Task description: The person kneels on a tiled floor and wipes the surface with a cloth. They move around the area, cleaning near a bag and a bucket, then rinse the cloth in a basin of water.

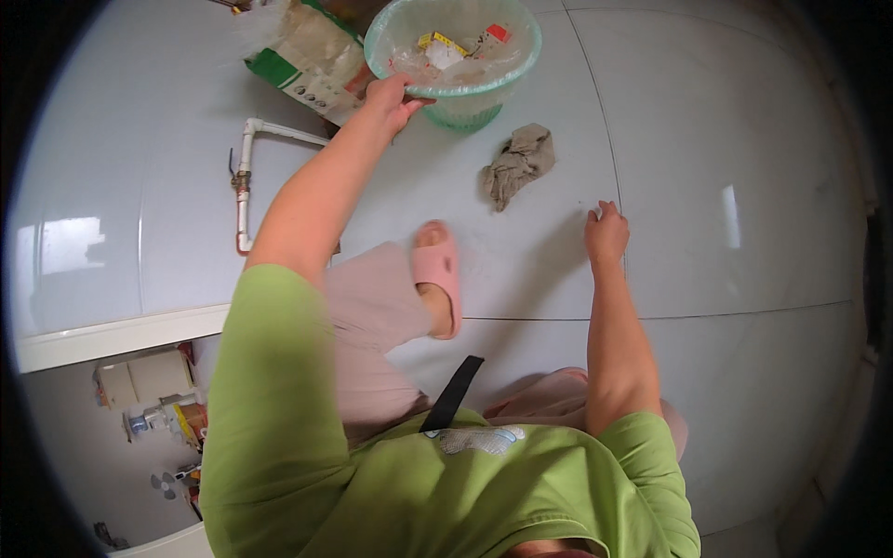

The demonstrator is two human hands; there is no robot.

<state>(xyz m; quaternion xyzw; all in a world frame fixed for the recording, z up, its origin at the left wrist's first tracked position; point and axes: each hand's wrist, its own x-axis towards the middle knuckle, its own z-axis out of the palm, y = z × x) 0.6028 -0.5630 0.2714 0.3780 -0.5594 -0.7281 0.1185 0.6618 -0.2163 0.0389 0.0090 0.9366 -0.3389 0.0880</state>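
My left hand (395,103) grips the near rim of a green plastic waste basket (466,118) lined with a clear bag. Inside the basket lie small cartons, one yellow (434,40) and one red and white (492,38), with crumpled white material. Over the floor at the right, my right hand (608,230) holds nothing visible, its fingers slightly bent and a little apart. Between the two hands a crumpled grey-brown cloth (522,164) lies on the tiled floor.
Left of the basket leans a green and white bag (307,80). White pipes with a valve (241,180) run along the left wall. My foot in a pink slipper (438,272) is on the floor below the basket. Assorted household items show through an opening at lower left.
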